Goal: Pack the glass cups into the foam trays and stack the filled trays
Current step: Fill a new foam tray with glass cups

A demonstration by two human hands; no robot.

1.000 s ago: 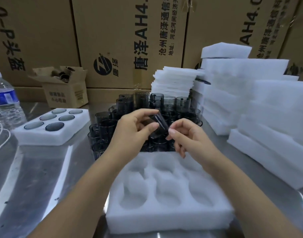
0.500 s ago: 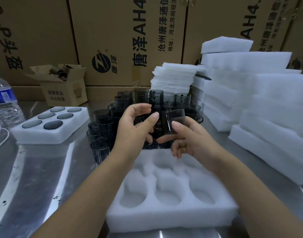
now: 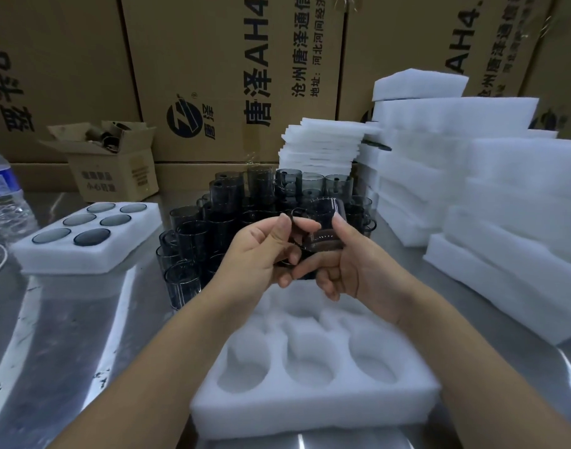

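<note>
Here, above the near, empty white hollowed foam tray (image 3: 310, 413), two hands hold a smoky dark glass cup (image 3: 324, 230).
The left hand (image 3: 256, 254) pinches its handle side between thumb and forefinger; the right hand (image 3: 361, 270) curls its fingers round the wall. Just beyond, a cluster of matching cups (image 3: 209, 228) stands on the steel table (image 3: 67, 335); a filled white foam tray (image 3: 83, 257) lies farther left.
</note>
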